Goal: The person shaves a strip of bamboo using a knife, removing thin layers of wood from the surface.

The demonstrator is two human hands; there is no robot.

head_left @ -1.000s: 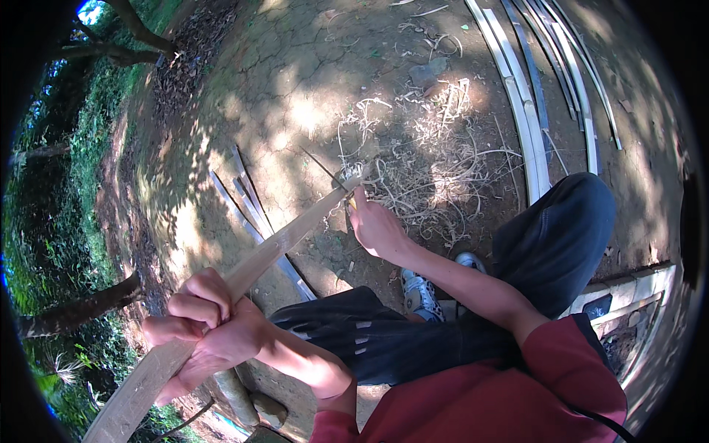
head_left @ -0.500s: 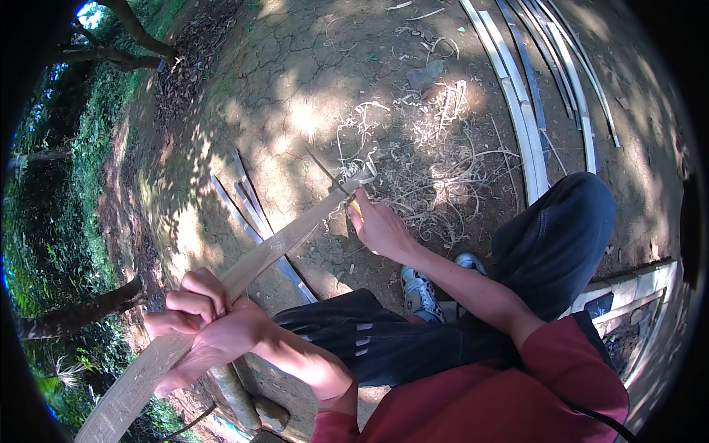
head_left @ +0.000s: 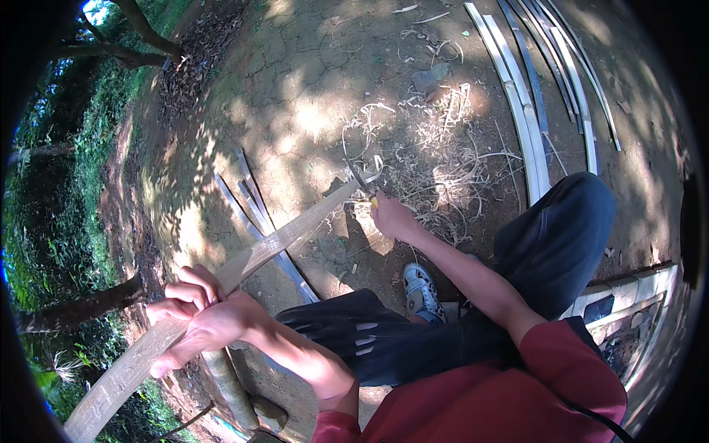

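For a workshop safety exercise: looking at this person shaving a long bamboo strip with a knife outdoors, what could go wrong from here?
1. The right hand works the knife at the far end of the bamboo strip; a slip might send the blade toward the knee or the shoe close below.
2. The left hand grips the strip bare, so its edges might cut or splinter it.
3. Shavings litter the ground; footing may suffer.
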